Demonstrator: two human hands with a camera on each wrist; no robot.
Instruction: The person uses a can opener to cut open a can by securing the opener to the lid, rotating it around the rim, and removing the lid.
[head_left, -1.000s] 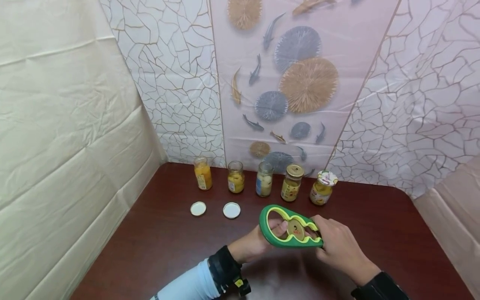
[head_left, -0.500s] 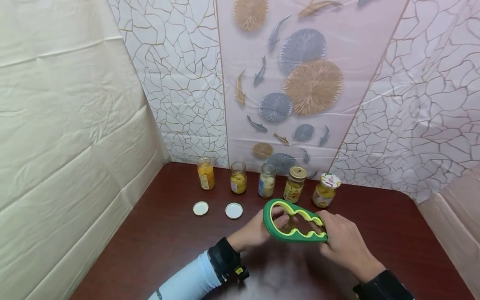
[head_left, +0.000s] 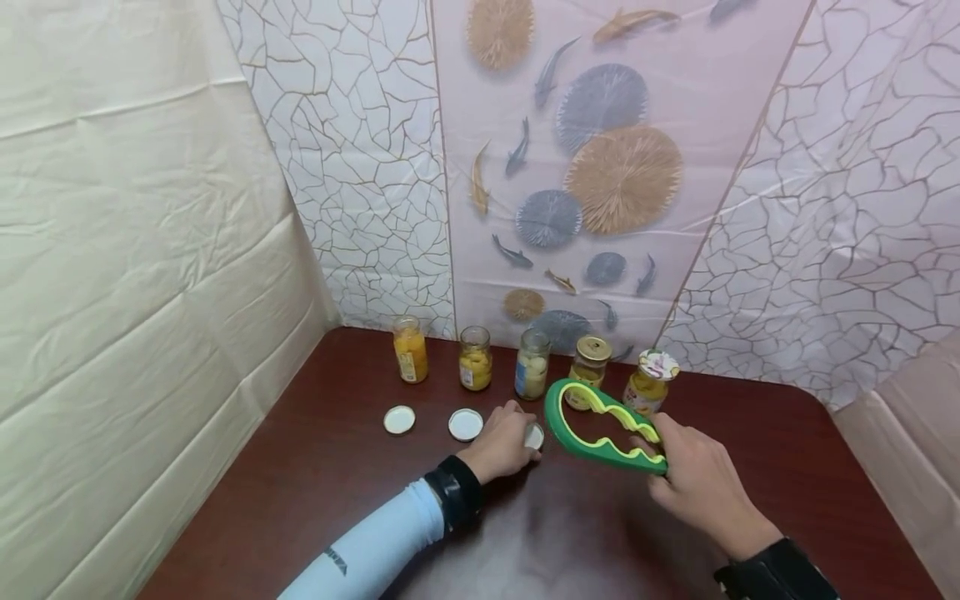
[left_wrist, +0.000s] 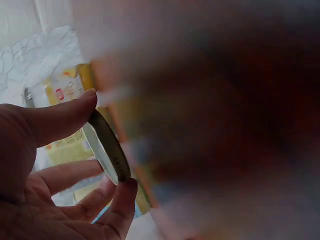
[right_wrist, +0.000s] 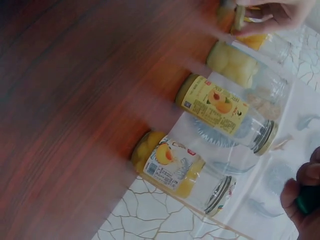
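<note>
My left hand (head_left: 501,443) pinches a metal jar lid (head_left: 534,436) by its rim, thumb on one side and fingers on the other. In the left wrist view the lid (left_wrist: 107,147) stands edge-on, showing its pale inside. It is low over the table, in front of the open jar of pale fruit (head_left: 532,373); whether it touches the wood I cannot tell. My right hand (head_left: 701,483) grips the handle end of a green jar opener (head_left: 603,429) with yellow scalloped inner edges, held above the table. The right wrist view shows only a bit of its green handle (right_wrist: 308,199).
Two lids (head_left: 399,420) (head_left: 466,425) lie white side up left of my hand. Behind them stand open jars of orange fruit (head_left: 410,354) and yellow fruit (head_left: 476,365). Right of these are a gold-lidded jar (head_left: 592,354) and one with a patterned lid (head_left: 658,364), against the wall cloth.
My left hand has come out from behind the jar opener, carrying the lid left and forward, down toward the row of lids. The right hand with the opener has shifted slightly right.
</note>
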